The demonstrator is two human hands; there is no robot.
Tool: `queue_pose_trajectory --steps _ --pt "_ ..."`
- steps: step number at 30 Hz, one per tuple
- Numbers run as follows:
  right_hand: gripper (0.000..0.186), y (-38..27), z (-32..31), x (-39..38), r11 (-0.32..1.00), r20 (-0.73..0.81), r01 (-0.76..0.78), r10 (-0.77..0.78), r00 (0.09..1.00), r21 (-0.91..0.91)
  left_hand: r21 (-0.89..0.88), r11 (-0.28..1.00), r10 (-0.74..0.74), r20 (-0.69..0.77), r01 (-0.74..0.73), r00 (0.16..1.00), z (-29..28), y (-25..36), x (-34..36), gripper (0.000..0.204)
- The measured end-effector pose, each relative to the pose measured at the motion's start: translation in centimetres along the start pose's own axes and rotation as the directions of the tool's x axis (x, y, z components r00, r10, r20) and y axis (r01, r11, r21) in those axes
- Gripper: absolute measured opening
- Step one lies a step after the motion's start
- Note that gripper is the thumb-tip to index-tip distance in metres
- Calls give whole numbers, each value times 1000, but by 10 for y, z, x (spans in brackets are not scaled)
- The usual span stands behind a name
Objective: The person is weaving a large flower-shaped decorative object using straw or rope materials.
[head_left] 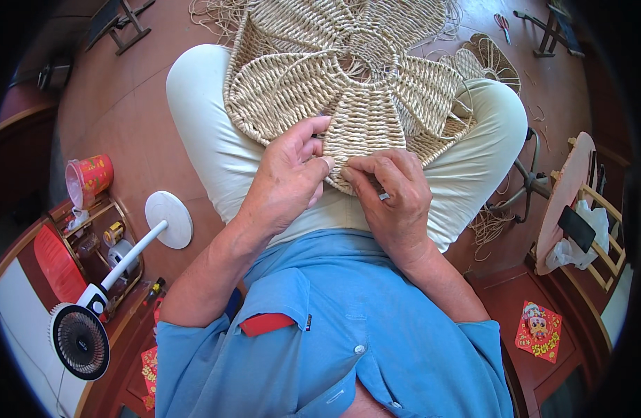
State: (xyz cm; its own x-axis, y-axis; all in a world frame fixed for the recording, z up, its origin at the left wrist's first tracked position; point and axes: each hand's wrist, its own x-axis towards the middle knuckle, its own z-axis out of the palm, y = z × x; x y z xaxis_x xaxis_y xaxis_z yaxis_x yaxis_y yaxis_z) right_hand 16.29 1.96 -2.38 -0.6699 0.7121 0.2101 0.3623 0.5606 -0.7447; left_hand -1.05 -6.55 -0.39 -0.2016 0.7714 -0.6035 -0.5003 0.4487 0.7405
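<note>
Across my lap lies a woven straw-rope piece [285,90], with petal-like panels set around a round opening. My left hand [289,171] holds the left edge of the panel nearest me, its thumb on top and some fingertips hidden beneath. At that panel's lower edge, my right hand [393,195] has thumb and forefinger pinched together on the weave. A small shiny metal bit shows between the curled fingers of this hand; I cannot make out what it belongs to. Thin loose strands stick out near the right-hand panel.
Red-handled scissors [502,26] and a smaller woven piece [484,61] lie on the floor at far right. Loose straw cord [491,226] is heaped by a metal stand. A white fan [80,341] and a red bucket [90,177] stand left. A phone [576,228] rests at right.
</note>
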Motion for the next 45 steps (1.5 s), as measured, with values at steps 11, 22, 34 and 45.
queue_pose_trajectory --steps 11,22,34,45 --pt "19 1 3 -2 999 -36 40 -40 999 -17 -15 1000 6 9 -6 1000 -2 0 -1 55" --pt "20 -2 -2 3 1000 32 -11 11 999 -13 -7 1000 -7 12 7 1000 -1 3 0 54" --pt "11 0 -11 29 988 238 -143 124 963 63 13 1000 -8 -2 8 1000 -2 4 2 55" --pt "18 -16 -13 37 806 483 460 -255 838 -372 96 995 6 -12 -5 1000 -1 4 -2 55"
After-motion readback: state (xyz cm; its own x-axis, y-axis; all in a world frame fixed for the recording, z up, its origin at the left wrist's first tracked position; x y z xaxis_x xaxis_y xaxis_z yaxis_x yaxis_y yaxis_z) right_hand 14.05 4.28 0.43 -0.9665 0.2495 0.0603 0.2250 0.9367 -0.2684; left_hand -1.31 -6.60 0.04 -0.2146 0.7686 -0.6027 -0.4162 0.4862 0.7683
